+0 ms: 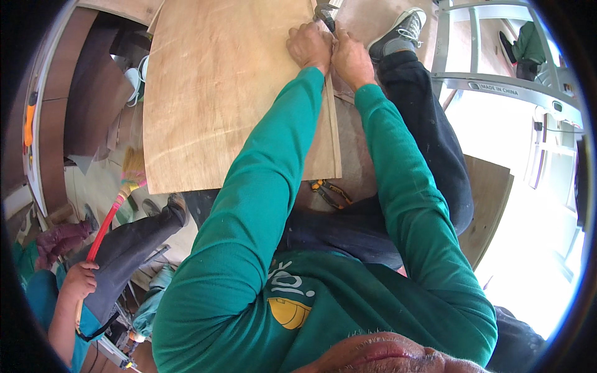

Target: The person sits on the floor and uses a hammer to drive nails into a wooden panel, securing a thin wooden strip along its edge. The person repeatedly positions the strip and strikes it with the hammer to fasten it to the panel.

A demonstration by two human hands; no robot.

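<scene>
A large plywood board [217, 99] lies in front of me, with a narrow wooden strip [334, 146] along its right edge. My left hand [309, 47] is closed on the board near its far right edge; what its fingers hold, if anything, is hidden. Right beside it, my right hand [353, 61] is closed around the dark handle of a hammer [325, 12]. The hammer's metal head shows just beyond both hands. Pliers [331, 194] with orange and black handles lie on the floor by the board's near edge, below my forearms.
A metal ladder [491, 84] stands at the right. Another plywood piece [488, 205] lies beside my bent leg. At the left, a co-worker's hand [79, 283] holds a broom [109, 227] close to the board. An orange-handled tool [28, 124] is at the far left.
</scene>
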